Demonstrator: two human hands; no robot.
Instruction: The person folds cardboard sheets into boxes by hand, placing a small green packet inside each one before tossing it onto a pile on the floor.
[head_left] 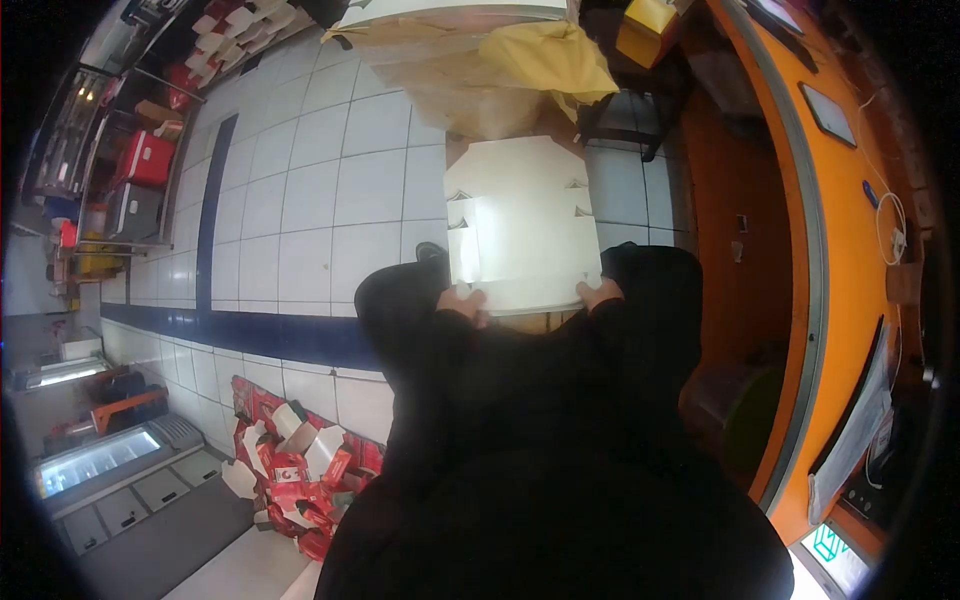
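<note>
A flat white cardboard box blank [525, 215] with cut corners and small slits along both sides lies in front of my body, over my lap. My left hand [462, 302] grips its near left corner, the thumb on top. At the near right corner my right hand [600, 293] holds it the same way. The fingers beneath the cardboard are hidden. Beyond the blank's far edge is a crumpled brown and yellow plastic wrapping [480, 85].
Red and white folded food boxes [300, 470] are heaped at my left. An orange counter [800, 300] with a tablet [828, 114] runs along my right. White floor tiles [340, 190] with a blue stripe spread ahead. A metal rack [150, 190] stands far left.
</note>
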